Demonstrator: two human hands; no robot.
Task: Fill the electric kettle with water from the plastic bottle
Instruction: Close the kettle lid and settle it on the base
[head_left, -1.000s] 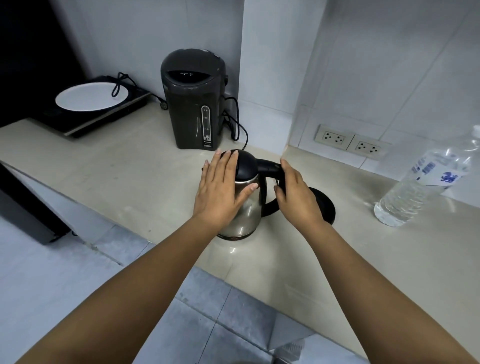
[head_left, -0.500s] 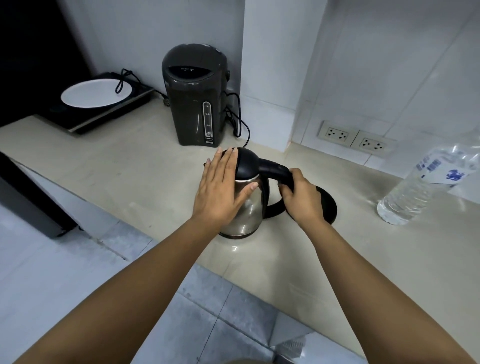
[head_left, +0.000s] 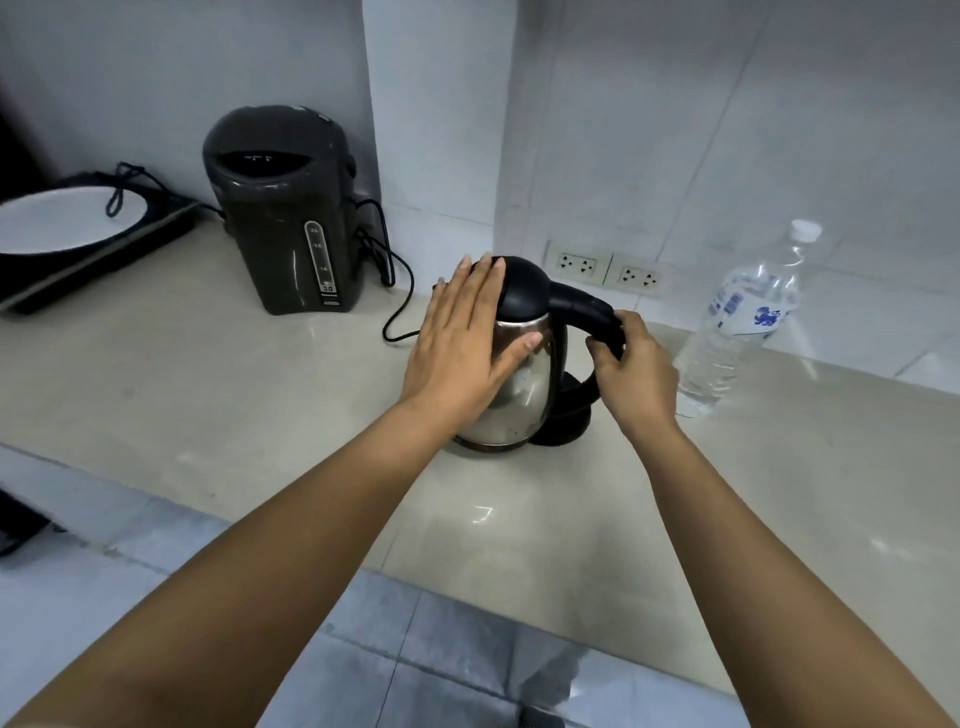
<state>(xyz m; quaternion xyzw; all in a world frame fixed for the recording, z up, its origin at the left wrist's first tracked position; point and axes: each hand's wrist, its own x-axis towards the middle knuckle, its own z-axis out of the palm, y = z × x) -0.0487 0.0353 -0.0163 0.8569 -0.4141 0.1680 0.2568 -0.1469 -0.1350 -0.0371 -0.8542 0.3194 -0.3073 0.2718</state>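
A steel electric kettle (head_left: 519, 395) with a black lid and black handle stands on the beige counter, its lid down. My left hand (head_left: 462, 343) lies flat against the kettle's left side and lid, fingers spread. My right hand (head_left: 631, 364) is curled around the black handle. The kettle's round black base (head_left: 569, 415) shows partly behind it. A clear plastic water bottle (head_left: 737, 322) with a white cap and blue label stands upright to the right, apart from both hands.
A dark electric water boiler (head_left: 280, 208) stands at the back left with its cord (head_left: 395, 291) trailing on the counter. A white plate (head_left: 57, 223) rests on a black cooktop at far left. Two wall sockets (head_left: 608, 270) sit behind the kettle. The counter edge (head_left: 363, 561) runs below.
My right hand has closed more fully around the handle. The view has shifted, bringing the bottle closer to centre. My left hand stays on the kettle's side.
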